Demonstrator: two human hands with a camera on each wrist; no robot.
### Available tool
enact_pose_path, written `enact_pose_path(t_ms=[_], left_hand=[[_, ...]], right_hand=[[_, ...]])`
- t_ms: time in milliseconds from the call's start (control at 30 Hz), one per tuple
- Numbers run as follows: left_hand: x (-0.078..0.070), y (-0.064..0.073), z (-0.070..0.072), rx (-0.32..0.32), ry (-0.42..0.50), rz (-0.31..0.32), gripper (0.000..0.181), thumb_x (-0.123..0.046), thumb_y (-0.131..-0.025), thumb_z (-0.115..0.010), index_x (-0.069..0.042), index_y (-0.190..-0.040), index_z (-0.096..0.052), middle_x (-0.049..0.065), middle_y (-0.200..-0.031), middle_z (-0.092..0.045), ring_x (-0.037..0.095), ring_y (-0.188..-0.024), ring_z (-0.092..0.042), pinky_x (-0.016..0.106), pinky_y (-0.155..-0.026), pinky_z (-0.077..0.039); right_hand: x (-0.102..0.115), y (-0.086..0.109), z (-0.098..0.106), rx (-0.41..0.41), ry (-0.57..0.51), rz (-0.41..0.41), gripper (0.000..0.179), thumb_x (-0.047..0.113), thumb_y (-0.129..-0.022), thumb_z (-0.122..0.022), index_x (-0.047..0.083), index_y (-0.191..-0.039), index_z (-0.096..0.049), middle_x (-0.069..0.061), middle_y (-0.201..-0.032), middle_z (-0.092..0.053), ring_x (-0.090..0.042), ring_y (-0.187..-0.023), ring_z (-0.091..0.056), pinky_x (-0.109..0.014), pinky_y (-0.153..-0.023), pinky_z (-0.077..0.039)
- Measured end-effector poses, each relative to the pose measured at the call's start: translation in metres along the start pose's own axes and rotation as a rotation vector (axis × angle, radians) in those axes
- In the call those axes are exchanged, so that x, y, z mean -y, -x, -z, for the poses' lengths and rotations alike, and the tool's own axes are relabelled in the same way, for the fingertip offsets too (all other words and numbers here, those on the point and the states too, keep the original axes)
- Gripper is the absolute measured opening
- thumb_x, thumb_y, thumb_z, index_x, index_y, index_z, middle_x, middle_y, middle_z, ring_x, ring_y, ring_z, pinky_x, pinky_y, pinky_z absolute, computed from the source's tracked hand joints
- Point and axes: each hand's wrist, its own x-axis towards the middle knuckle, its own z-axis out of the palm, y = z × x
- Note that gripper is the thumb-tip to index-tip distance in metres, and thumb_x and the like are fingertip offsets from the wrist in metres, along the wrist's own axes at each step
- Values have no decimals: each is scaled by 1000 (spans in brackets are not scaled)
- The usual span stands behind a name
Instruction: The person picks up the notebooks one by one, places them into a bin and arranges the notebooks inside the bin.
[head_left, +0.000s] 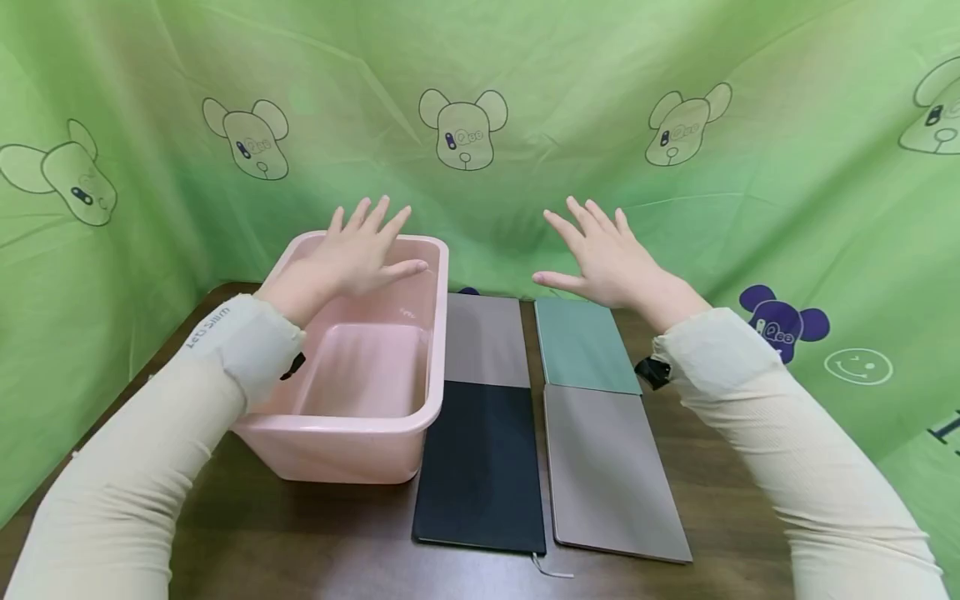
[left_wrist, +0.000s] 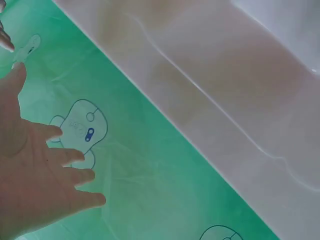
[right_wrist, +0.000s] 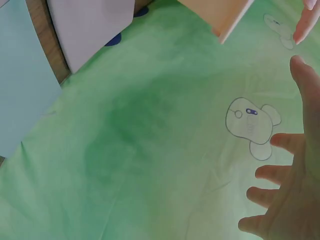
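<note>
Both hands are raised with fingers spread and hold nothing. In the head view the left hand [head_left: 348, 257] hovers above the far part of a pink plastic tub [head_left: 337, 448]. The right hand [head_left: 607, 262] is in the air over the far end of a green notebook [head_left: 588, 346]. Nearer than that lies a grey-brown notebook [head_left: 615, 471]. Beside the tub are a black notebook [head_left: 480, 467] with a pale ribbon, and a grey notebook [head_left: 486, 340] beyond it. The bare inside of the tub shows in the head view.
A brown wooden table [head_left: 315, 542] carries the tub and notebooks. Behind and at both sides hangs a green curtain [head_left: 360, 92] printed with bear heads. The tub's raised rim [head_left: 438, 350] stands to the left of the notebooks.
</note>
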Motion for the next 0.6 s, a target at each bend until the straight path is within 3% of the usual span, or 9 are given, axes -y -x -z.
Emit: enact_pose_path(t_ms=[333,600], left_hand=[[-5,28,24,27,4,-42,80,-64,-93,-30,-13,-152,-10,17,-158,-6,39,-145,-1,58,-116,-1],[8,55,38,17,39,-48,79,-62,-93,-33,-10,-150,-18,18,-155,-20,39,-143,-16,55,-116,-13]], right_hand=[[1,25,8,-45,-52,42,78,55,-90,-49,13,-150,-20,-22,-154,-18,-39,-142,-19,-57,-116,-10],[1,57,5,-102,-61,37,67,43,-91,-56,11,-145,-32,-19,-147,-37,-40,-134,-35,-56,-108,-30]])
